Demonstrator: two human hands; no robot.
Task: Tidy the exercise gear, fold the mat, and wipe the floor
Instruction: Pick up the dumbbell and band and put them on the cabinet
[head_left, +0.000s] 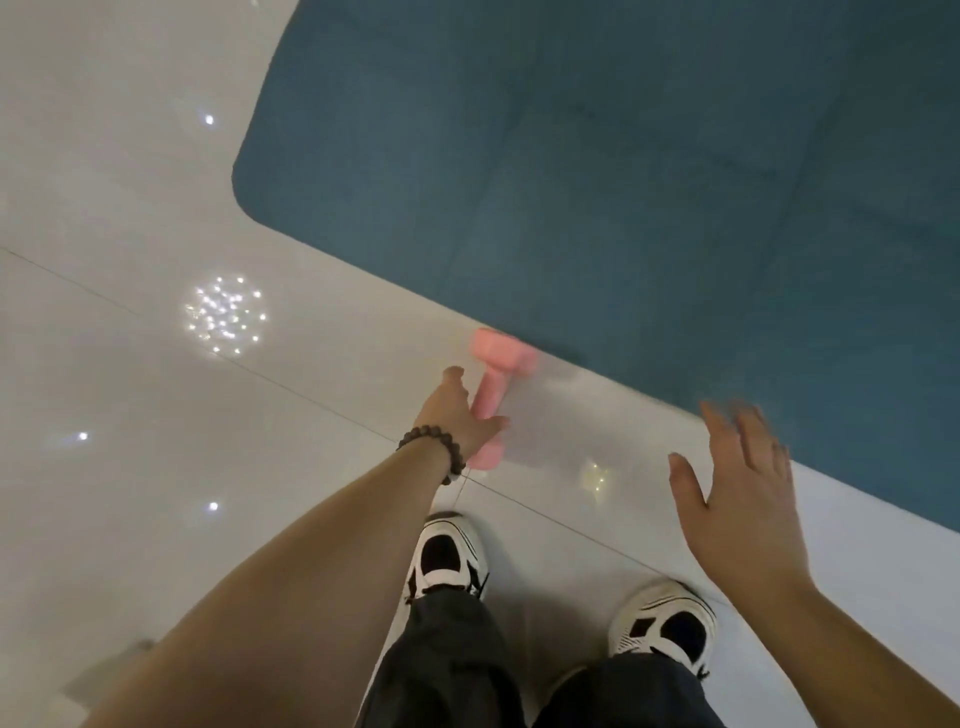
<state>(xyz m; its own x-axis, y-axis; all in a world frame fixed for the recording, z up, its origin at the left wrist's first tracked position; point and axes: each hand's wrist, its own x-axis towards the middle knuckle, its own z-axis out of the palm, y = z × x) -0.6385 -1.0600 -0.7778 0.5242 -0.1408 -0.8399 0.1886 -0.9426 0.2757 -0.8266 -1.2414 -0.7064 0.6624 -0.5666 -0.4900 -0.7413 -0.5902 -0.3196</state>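
A pink dumbbell hangs just over the white floor beside the mat's near edge. My left hand, with a bead bracelet on the wrist, grips its handle; the far head shows above the hand and the near head pokes out below it. The blue exercise mat lies flat across the upper right, with a rounded corner at left. My right hand hovers with straight, spread fingers over the floor near the mat's edge and holds nothing; it is motion-blurred.
Glossy white floor tiles with ceiling-light reflections fill the left and bottom. My two feet in black-and-white sneakers stand on the tiles just short of the mat.
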